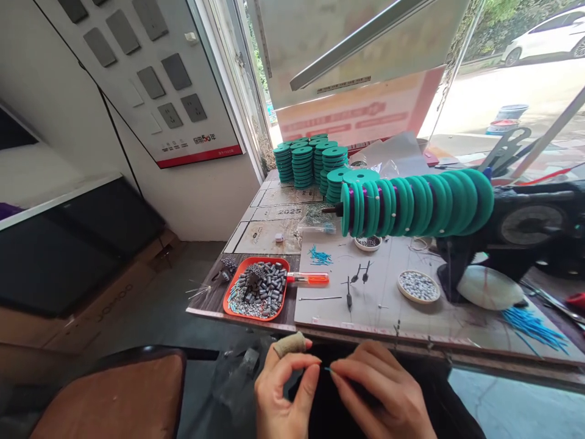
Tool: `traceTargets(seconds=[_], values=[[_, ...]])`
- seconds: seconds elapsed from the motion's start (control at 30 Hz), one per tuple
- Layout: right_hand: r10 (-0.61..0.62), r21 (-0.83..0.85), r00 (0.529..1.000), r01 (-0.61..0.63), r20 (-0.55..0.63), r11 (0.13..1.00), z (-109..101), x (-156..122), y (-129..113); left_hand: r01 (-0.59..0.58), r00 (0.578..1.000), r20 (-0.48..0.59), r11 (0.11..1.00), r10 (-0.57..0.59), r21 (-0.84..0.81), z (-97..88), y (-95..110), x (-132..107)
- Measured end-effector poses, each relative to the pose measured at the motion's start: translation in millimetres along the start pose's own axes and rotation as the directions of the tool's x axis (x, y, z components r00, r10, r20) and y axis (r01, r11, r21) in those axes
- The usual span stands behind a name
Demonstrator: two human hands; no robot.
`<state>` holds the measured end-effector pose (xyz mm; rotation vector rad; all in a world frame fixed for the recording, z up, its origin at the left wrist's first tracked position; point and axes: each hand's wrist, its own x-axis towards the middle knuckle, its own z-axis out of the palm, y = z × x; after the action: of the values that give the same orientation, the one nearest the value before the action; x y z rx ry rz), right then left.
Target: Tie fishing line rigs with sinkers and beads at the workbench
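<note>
My left hand [287, 390] is closed in a pinch, thumb and forefinger together, with a beige wrap [290, 346] around one finger. What it holds, if anything, is too small to make out. Close beside it, my right hand [384, 390] pinches a thin blue stick [328, 369], whose short end points toward the left fingertips. Both hands are over dark clothing, just off the table's front edge. Nearest on the board [320, 311] above them lie several dark weights with thin stems [349, 299] and a thin metal rod [320, 299].
An orange tray [225, 299] of grey weights stands left, an orange-handled tool [313, 278] at its rim. A dish of pale beads [418, 286] and blue sticks [534, 329] lie right. Green spools [411, 204] sit on a machine's shaft; more green discs [301, 166] are stacked behind.
</note>
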<state>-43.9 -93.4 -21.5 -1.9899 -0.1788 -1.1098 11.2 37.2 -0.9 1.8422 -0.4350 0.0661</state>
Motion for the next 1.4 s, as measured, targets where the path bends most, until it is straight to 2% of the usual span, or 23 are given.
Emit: traceTargets(seconds=[0.07,0.17,0.23,0.27,0.3,0.37,0.43,0.47,0.67,0.97,1.27,1.4], values=[[-0.003,-0.117,0.998,0.010,0.064,0.993,-4.8,9.0,4.1,0.048,0.999,-0.006,0.999,-0.048,0.009,2.1,-3.3,2.5],[0.096,-0.294,0.985,-0.051,0.142,0.954,-10.8,21.9,15.2,0.086,0.995,0.042,0.990,-0.091,0.108,5.4,-14.9,2.1],[0.171,-0.372,0.959,-0.077,0.226,0.925,-12.1,27.6,22.8,-0.022,0.995,0.099,0.966,-0.003,0.257,8.1,-27.1,-2.0],[0.195,-0.398,0.945,-0.078,0.263,0.914,-12.0,29.5,25.8,-0.122,0.988,0.127,0.935,0.084,0.334,9.6,-33.4,-4.7],[0.211,-0.421,0.932,-0.073,0.294,0.904,-11.5,30.8,28.0,-0.231,0.971,0.155,0.886,0.183,0.403,11.2,-39.3,-7.5],[0.222,-0.449,0.920,-0.057,0.324,0.892,-10.0,32.4,30.2,-0.414,0.910,0.211,0.753,0.357,0.512,14.6,-47.9,-11.7],[0.215,-0.470,0.916,-0.034,0.337,0.882,-8.5,33.5,30.3,-0.500,0.861,0.256,0.637,0.439,0.586,17.6,-51.3,-12.9],[0.210,-0.478,0.914,-0.021,0.346,0.878,-8.0,34.0,30.1,-0.513,0.850,0.271,0.598,0.451,0.615,18.8,-51.4,-12.2],[0.222,-0.501,0.895,0.001,0.386,0.866,-6.9,33.7,31.6,-0.507,0.846,0.320,0.455,0.427,0.732,21.2,-46.5,-3.5],[0.269,-0.453,0.888,-0.078,0.373,0.888,-8.2,28.4,33.9,-0.399,0.896,0.298,0.301,0.331,0.866,28.6,-28.0,-13.5],[0.242,-0.427,0.910,-0.082,0.336,0.900,-7.7,30.2,31.8,-0.322,0.933,0.259,0.258,0.248,0.911,38.6,-23.1,-19.1],[0.244,-0.469,0.905,-0.057,0.348,0.881,-14.8,27.9,33.6,-0.338,0.929,0.278,0.253,0.245,0.906,41.4,-27.5,-19.8]])
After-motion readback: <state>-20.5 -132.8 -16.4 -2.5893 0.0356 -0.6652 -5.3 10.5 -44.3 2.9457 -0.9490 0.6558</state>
